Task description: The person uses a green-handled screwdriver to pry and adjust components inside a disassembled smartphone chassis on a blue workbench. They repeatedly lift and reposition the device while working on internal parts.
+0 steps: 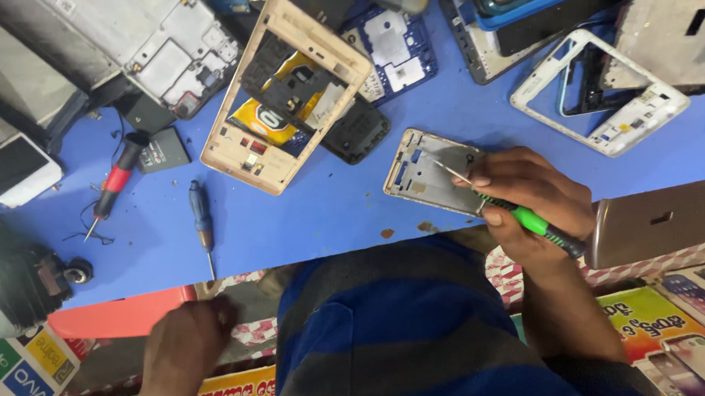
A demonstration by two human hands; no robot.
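Nearest the cam: person's torso in a blue/grey striped shirt (410, 329), filling bottom centre, w/ both arms reaching out from it

Left side: left hand (188, 338) sits low, below the tabletop edge, blurred, next to a red strip (121, 316); can't tell if fingers are apart or together, nothing seen in it. Above it on the blue tabletop (319, 212): a white phone (4, 168) at far left, a red-handled screwdriver (112, 185) lying tilted amid thin black wires, a small dark battery (162, 149) just beside it, then a blue-handled screwdriver (202, 226) w/ tip pointing toward the person. Top left: big grey phone chassis (136, 26) w/ boards showing

Centre: gold phone frame (285, 94) lying tilted, yellow-blue sticker and black parts visible thru its opening; black module (358, 130) touching its right edge; blue circuit back (392, 51) behind

Right of centre: small silver phone frame (430, 171) flat on tabletop near its front edge. Right hand (529, 199) rests on the frame's right end, fingers clamped on a green-handled screwdriver (528, 219), metal tip on the frame's inner face

Far right: white phone frame (603, 91) up top, well apart from the hand; silver phone back (661, 218) just beside the wrist, printed phone posters (684, 320) below
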